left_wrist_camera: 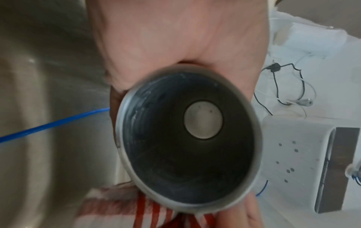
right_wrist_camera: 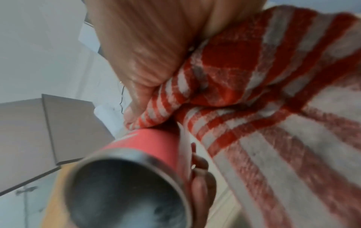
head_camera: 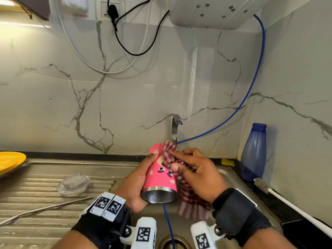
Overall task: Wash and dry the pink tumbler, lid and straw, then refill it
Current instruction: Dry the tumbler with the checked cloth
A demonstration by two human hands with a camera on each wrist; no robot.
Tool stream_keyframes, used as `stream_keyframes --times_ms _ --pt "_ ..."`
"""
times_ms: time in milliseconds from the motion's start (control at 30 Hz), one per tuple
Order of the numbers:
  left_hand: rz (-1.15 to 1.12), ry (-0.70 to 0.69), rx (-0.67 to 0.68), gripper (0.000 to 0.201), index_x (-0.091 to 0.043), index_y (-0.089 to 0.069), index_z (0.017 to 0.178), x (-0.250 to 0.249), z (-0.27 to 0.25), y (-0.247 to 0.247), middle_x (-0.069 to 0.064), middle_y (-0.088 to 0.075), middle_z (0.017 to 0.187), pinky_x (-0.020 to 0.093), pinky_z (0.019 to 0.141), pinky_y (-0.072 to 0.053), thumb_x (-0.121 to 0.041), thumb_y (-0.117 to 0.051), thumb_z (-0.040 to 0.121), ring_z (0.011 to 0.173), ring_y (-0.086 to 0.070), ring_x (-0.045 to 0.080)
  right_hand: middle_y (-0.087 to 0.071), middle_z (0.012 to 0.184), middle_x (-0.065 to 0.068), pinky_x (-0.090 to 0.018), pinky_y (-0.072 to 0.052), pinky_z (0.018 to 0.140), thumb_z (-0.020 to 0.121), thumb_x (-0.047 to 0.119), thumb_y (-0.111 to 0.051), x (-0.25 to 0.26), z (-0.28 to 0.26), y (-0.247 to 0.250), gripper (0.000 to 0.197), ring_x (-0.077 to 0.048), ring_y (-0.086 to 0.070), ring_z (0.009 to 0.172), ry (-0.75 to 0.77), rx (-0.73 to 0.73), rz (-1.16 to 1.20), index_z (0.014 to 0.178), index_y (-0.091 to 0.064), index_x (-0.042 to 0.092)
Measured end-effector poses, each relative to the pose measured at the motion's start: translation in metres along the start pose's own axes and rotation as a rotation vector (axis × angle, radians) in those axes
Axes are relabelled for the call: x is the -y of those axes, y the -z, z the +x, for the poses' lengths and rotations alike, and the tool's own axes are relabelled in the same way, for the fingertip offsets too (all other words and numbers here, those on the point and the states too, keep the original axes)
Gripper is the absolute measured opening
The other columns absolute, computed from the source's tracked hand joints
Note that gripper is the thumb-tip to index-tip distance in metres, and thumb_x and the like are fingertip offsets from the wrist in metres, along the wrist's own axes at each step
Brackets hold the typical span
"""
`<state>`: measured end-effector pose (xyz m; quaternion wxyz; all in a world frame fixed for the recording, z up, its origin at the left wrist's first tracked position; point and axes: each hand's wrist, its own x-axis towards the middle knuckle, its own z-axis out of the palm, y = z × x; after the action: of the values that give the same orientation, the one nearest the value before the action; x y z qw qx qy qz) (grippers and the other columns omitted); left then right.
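The pink tumbler [head_camera: 158, 177] lies tilted over the sink, its open steel mouth [left_wrist_camera: 187, 135] toward me. My left hand [head_camera: 142, 178] grips it from the left side. My right hand [head_camera: 194, 169] holds a red-and-white checked cloth [head_camera: 190, 198] and presses it against the tumbler's upper right side [right_wrist_camera: 150, 138]. The cloth [right_wrist_camera: 254, 108] hangs down below the hand. The clear lid [head_camera: 73, 184] rests on the ribbed drainboard at the left. The metal straw [head_camera: 45, 210] lies in front of the lid.
A steel tap [head_camera: 175, 128] stands behind the tumbler, with a blue hose [head_camera: 251, 87] running along the wall and into the sink drain [head_camera: 175, 241]. A blue bottle [head_camera: 254, 153] and a white bottle brush [head_camera: 287, 200] sit at the right. A yellow plate [head_camera: 10, 160] is at the far left.
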<state>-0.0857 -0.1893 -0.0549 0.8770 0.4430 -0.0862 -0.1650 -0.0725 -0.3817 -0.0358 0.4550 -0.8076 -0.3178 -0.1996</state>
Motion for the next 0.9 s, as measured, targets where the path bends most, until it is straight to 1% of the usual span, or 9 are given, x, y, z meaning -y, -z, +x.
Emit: stream_keyframes --times_ms 67,133,200,300,367,500,667,833,900 --pt "-0.093 0.072 0.052 0.064 -0.002 -0.062 0.131 -0.005 -0.001 0.005 0.024 -0.065 0.12 0.05 0.101 -0.046 -0.053 -0.059 0.093 0.107 -0.064 0.038 -0.053 0.116 0.005 -0.01 -0.039 0.099 0.08 0.046 -0.078 0.01 -0.005 -0.009 0.036 -0.005 -0.051 0.116 0.117 0.173 0.024 0.115 -0.071 0.048" --pt "-0.097 0.121 0.054 0.069 -0.001 -0.058 0.136 -0.01 -0.001 0.014 0.025 -0.059 0.128 0.052 0.11 -0.038 -0.054 -0.063 0.091 0.118 -0.056 0.039 -0.052 0.115 0.005 -0.015 -0.039 0.102 0.077 0.044 -0.081 0.012 -0.007 -0.015 0.038 -0.007 -0.05 0.116 0.19 0.272 -0.045 0.114 -0.072 0.046" --pt "-0.015 0.052 0.02 0.069 -0.005 -0.055 0.141 -0.01 0.001 0.015 0.024 -0.059 0.133 0.053 0.109 -0.041 -0.052 -0.066 0.092 0.118 -0.057 0.038 -0.054 0.113 0.006 -0.015 -0.041 0.097 0.079 0.047 -0.076 0.006 -0.002 -0.01 0.039 -0.002 -0.052 0.112 0.138 0.133 -0.06 0.117 -0.07 0.046" --pt "0.178 -0.057 -0.059 0.057 -0.007 -0.062 0.133 0.0 0.003 0.002 0.025 -0.067 0.124 0.05 0.096 -0.052 -0.049 -0.059 0.094 0.101 -0.068 0.037 -0.054 0.112 0.012 -0.01 -0.043 0.09 0.084 0.039 -0.074 -0.002 0.001 0.002 0.037 0.007 -0.051 0.108 -0.052 -0.1 -0.03 0.12 -0.066 0.045" --pt "0.165 -0.061 -0.075 0.062 -0.007 -0.064 0.132 0.0 0.004 -0.002 0.024 -0.068 0.122 0.048 0.095 -0.052 -0.055 -0.058 0.093 0.101 -0.068 0.036 -0.052 0.114 0.012 -0.006 -0.039 0.091 0.083 0.039 -0.076 0.003 -0.002 -0.001 0.035 0.006 -0.05 0.111 0.013 -0.026 -0.029 0.118 -0.069 0.044" --pt "0.136 -0.007 -0.147 0.072 -0.001 -0.071 0.121 -0.006 0.009 0.021 0.03 -0.068 0.119 0.05 0.098 -0.05 -0.064 -0.047 0.094 0.104 -0.068 0.041 -0.051 0.115 0.005 -0.012 -0.035 0.102 0.078 0.035 -0.083 0.012 -0.01 -0.02 0.037 -0.002 -0.048 0.116 0.194 0.325 -0.057 0.113 -0.074 0.04" --pt "0.241 -0.043 -0.229 0.056 -0.008 -0.063 0.13 0.005 0.019 0.021 0.028 -0.069 0.119 0.059 0.101 -0.047 -0.051 -0.051 0.097 0.102 -0.067 0.04 -0.05 0.112 0.017 -0.014 -0.04 0.098 0.084 0.043 -0.075 -0.007 -0.003 -0.004 0.035 0.016 -0.046 0.108 -0.048 -0.032 -0.116 0.116 -0.065 0.052" --pt "0.012 0.133 -0.086 0.066 -0.001 -0.064 0.13 -0.003 0.013 0.026 0.03 -0.063 0.127 0.058 0.109 -0.042 -0.053 -0.064 0.089 0.113 -0.064 0.043 -0.052 0.117 0.005 -0.014 -0.039 0.102 0.076 0.035 -0.084 0.008 -0.008 -0.009 0.038 -0.004 -0.05 0.115 0.126 0.319 -0.06 0.112 -0.075 0.041" --pt "-0.03 0.156 -0.028 0.063 -0.002 -0.065 0.129 -0.006 0.01 0.027 0.027 -0.065 0.126 0.059 0.112 -0.038 -0.049 -0.07 0.087 0.114 -0.062 0.041 -0.054 0.115 0.007 -0.013 -0.039 0.099 0.077 0.036 -0.083 0.004 -0.005 -0.006 0.038 -0.001 -0.05 0.113 0.102 0.242 -0.072 0.113 -0.074 0.042"
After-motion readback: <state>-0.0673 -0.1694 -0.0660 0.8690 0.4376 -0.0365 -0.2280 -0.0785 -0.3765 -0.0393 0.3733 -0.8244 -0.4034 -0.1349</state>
